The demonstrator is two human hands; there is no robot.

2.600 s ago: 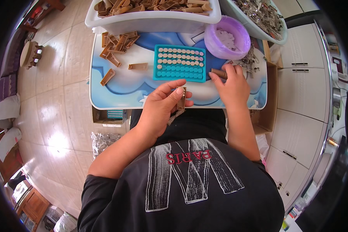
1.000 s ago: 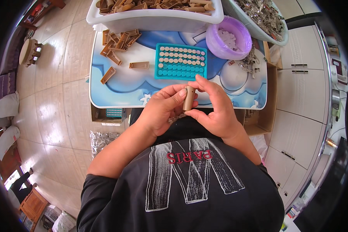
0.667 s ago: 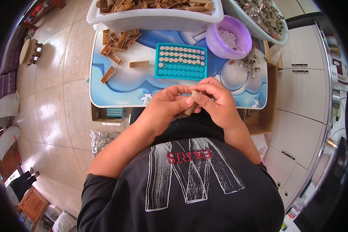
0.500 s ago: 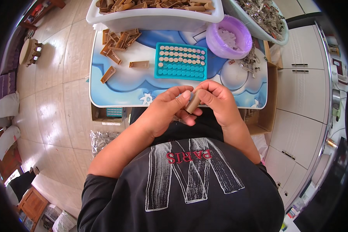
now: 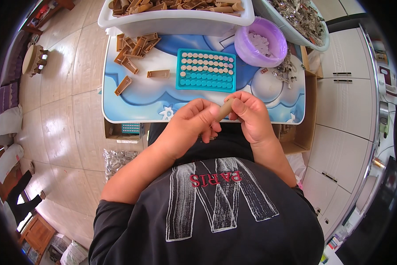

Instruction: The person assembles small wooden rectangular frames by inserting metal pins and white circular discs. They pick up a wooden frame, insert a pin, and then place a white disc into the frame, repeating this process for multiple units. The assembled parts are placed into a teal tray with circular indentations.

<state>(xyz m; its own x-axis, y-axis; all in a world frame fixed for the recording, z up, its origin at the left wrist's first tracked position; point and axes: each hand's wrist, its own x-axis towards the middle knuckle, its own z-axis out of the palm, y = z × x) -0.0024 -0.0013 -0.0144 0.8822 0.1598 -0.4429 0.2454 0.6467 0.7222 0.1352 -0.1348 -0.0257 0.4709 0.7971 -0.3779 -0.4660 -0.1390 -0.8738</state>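
Observation:
Between my two hands, just past the table's near edge, is a tan-brown plastic tube-like piece point(image 5: 225, 111). My left hand point(image 5: 193, 121) pinches its lower end between thumb and fingers. My right hand point(image 5: 251, 115) grips its upper end, the thumb lying along its side. Beyond the hands stands a teal tray point(image 5: 207, 87) with rows of small round pale pieces point(image 5: 201, 62) in its far part; its near rows show bare teal slots. To the tray's left lies a brown half-shell piece point(image 5: 158, 73), with another point(image 5: 123, 85) closer to the table's left edge.
A pile of brown pieces point(image 5: 134, 48) lies at the table's far left. Behind stands a white bin point(image 5: 176, 20) of brown parts. At the right are a purple bowl point(image 5: 242, 49) with white bits and a basket point(image 5: 325, 37) of metal parts. A person's legs point(image 5: 19, 194) show far left.
The brown piece has been tilted and turned in my fingers, and my left hand now grips its lower end. The person at the far left has moved into clearer view.

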